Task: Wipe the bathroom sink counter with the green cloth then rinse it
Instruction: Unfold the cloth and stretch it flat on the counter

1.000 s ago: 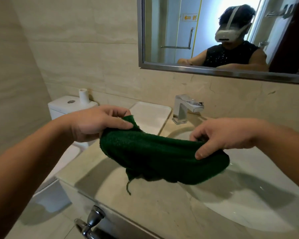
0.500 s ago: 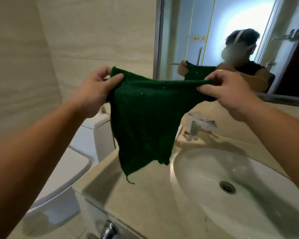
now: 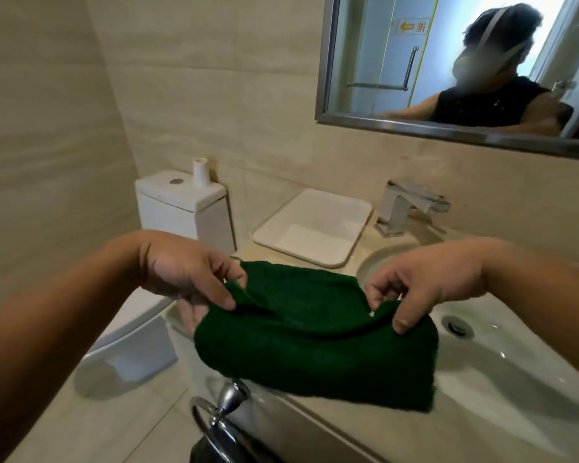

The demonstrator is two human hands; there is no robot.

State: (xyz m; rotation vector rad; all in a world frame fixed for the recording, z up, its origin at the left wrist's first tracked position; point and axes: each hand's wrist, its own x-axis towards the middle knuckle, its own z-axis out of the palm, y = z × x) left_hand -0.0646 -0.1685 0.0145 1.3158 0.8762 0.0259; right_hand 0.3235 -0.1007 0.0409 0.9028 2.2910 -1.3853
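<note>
A dark green cloth (image 3: 318,342), folded over on itself, is held low over the beige stone counter (image 3: 248,253), left of the white basin (image 3: 502,365). My left hand (image 3: 184,269) pinches the cloth's left fold between thumb and fingers. My right hand (image 3: 425,282) pinches its right top edge, thumb on the upper side. The cloth hides most of the counter's front left part. A chrome faucet (image 3: 405,208) stands at the back of the basin, with no water running.
A white square tray (image 3: 315,225) lies on the counter behind the cloth. A white toilet (image 3: 184,208) stands to the left, with a small white tube on its tank. A chrome towel ring (image 3: 221,412) hangs on the counter's front. A mirror (image 3: 448,61) hangs above.
The cloth was lifted high and spread open half a second ago. Both hands have brought it down over the counter, now folded over.
</note>
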